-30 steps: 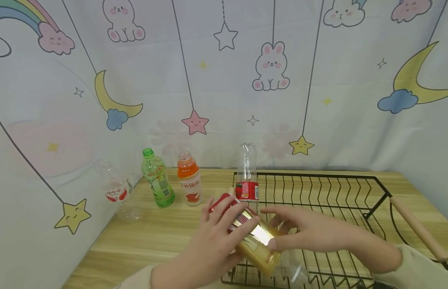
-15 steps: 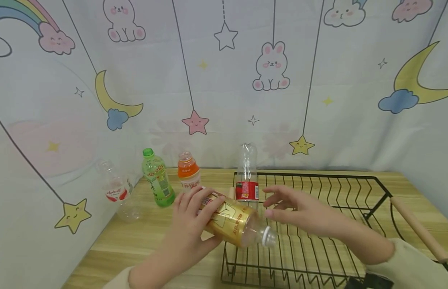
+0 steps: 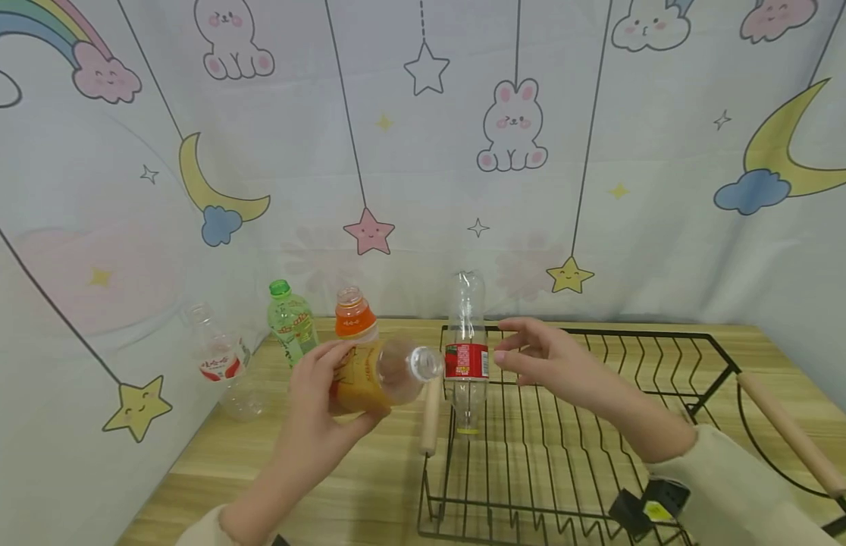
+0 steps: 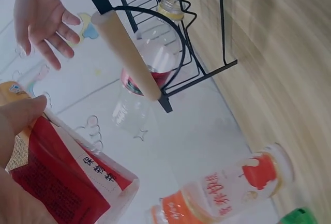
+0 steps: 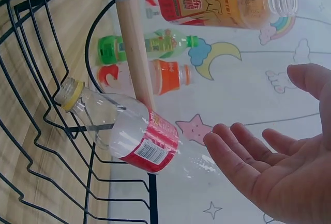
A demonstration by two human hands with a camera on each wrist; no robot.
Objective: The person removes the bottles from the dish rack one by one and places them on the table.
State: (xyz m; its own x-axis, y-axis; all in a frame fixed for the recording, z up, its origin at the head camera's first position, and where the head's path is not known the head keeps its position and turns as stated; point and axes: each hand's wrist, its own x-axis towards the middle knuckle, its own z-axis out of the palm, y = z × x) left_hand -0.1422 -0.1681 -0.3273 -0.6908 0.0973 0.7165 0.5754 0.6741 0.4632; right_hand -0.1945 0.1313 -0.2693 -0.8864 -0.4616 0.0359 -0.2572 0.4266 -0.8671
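My left hand [image 3: 314, 425] grips a gold bottle with a red and gold label [image 3: 368, 379]. It lies tilted, its uncapped neck pointing right; the left wrist view shows its red base end [image 4: 67, 177]. My right hand [image 3: 562, 368] holds nothing, its fingers loosely spread and apart from the bottles. Nearest to it is a clear bottle with a red label [image 3: 466, 360], standing neck down in the black wire dish rack [image 3: 600, 331]. In the right wrist view this clear bottle [image 5: 160, 146] has a yellow ring at its neck, between the wires.
Left on the wooden table stand a clear bottle with a red-and-white label [image 3: 221, 368], a green bottle [image 3: 291, 322] and an orange-topped bottle [image 3: 355, 322], partly behind the gold one. The rack has wooden handles [image 3: 794, 432] at its sides. A patterned curtain [image 3: 423, 167] hangs behind.
My left hand has carried the gold bottle left and up, its neck swinging from lower right to rightward. The right hand has let go of it and moved up beside the red-labelled bottle.
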